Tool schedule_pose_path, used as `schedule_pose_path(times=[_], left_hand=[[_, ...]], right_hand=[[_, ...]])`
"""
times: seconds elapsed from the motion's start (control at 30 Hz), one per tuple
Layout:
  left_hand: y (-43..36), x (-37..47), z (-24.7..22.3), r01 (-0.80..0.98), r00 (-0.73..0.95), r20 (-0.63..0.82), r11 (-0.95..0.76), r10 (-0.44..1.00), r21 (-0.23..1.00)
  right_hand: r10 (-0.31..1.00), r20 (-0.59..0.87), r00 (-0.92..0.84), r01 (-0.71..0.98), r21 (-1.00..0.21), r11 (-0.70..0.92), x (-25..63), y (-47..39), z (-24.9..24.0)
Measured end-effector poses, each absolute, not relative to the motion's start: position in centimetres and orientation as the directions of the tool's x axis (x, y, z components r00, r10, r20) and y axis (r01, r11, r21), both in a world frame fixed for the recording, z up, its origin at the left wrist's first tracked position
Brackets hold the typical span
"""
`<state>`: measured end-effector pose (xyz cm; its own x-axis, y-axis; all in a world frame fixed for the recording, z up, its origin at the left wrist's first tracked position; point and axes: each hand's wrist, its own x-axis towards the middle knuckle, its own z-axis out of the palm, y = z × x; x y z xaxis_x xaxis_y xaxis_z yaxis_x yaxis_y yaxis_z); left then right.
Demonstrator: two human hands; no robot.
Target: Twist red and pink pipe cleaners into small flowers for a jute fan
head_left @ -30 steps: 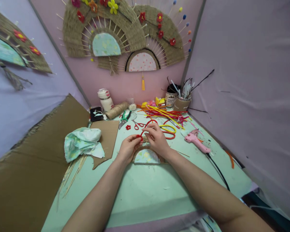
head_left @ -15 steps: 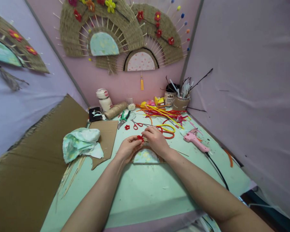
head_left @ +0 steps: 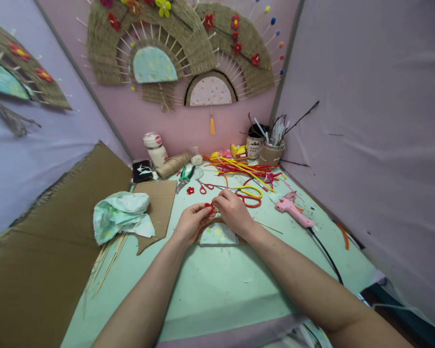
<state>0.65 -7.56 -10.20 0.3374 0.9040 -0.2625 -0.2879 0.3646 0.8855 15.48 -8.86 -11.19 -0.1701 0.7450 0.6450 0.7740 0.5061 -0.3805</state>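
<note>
My left hand [head_left: 194, 223] pinches a small red pipe-cleaner flower [head_left: 210, 208] by its left side. Across from it, my right hand [head_left: 233, 209] has its fingertips closed on the flower's other side; the fingers hide part of it. Below both hands a small half-round fan [head_left: 218, 234] lies on the table, its centre covered in pale floral cloth. A finished red flower [head_left: 190, 191] rests beyond my left hand. Large scissors with red and yellow handles [head_left: 252, 197] lie just past my right hand.
Small red scissors [head_left: 204, 187] and green-handled pruners [head_left: 184, 180] lie behind. Pipe cleaners [head_left: 246, 170] are heaped at the back. A pink glue gun [head_left: 293, 210] with its cord is at right. Cardboard [head_left: 161, 208], patterned cloth [head_left: 121, 217] and thin sticks [head_left: 110, 261] lie at left.
The fingers of both hands have shifted slightly on the red flower, and the upright red end at my right fingertips shows less. The view has moved a little; other things stay put.
</note>
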Motion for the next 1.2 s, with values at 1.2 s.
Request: schedule_pose_path(times=[1.2], left_hand=[[-8.1, 1.5, -10.6, -0.348, 0.205, -0.190, 0.253, 0.960, 0.903]], right_hand=[[0.894, 0.446, 0.041, 0.406, -0.825, 0.393, 14.7, -9.0, -11.3]])
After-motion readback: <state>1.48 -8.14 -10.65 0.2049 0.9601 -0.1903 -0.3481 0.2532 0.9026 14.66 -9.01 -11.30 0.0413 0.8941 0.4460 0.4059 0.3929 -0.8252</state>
